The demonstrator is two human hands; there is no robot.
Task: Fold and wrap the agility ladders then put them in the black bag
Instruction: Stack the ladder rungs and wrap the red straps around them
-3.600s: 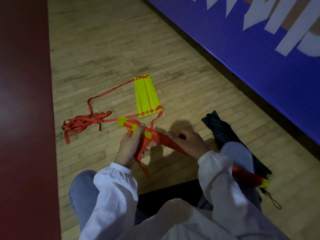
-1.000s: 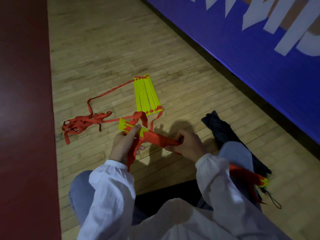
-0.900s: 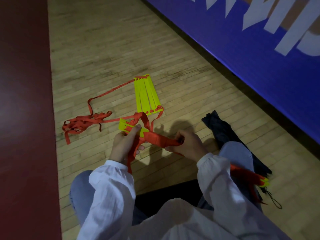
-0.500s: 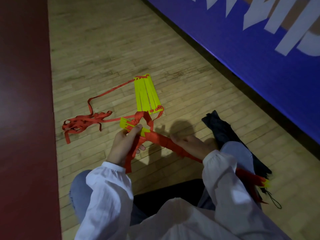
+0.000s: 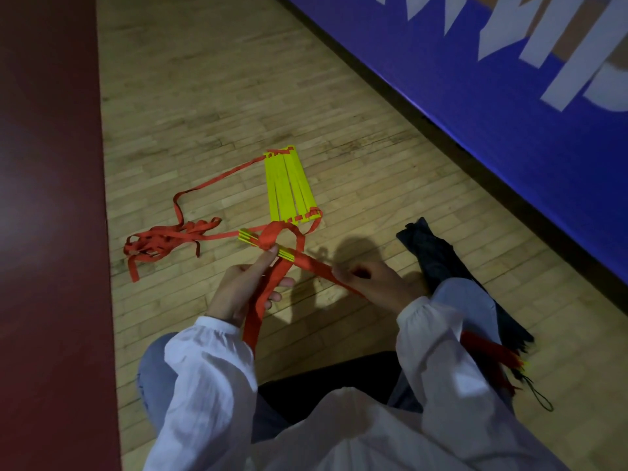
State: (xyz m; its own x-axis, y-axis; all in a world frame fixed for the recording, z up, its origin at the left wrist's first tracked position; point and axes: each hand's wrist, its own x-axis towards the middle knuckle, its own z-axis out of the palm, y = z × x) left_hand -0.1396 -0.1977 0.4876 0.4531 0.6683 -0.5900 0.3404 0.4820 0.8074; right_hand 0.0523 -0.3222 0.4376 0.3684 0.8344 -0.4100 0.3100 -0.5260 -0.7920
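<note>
My left hand (image 5: pixel 243 290) grips yellow plastic rung bundle (image 5: pixel 247 237) over wooden floor (image 5: pixel 204 96), long axis far-left to near-right. My right hand (image 5: pixel 377 283) pinches its red webbing strap (image 5: pixel 312 265). Also: one fanned ladder (image 5: pixel 289 185), one wrapped ladder (image 5: pixel 489 350), one black fabric bag (image 5: pixel 438 256).

i count two hands, my left hand (image 5: pixel 238 290) and my right hand (image 5: pixel 377 283). three lots of yellow rungs: one held bundle (image 5: pixel 286 254), one flat stack (image 5: pixel 289 188) and one wrapped bundle (image 5: pixel 489 351). one taut red strap (image 5: pixel 316 266), one loose strap heap (image 5: pixel 159 241), one black bag (image 5: pixel 435 253).
</note>
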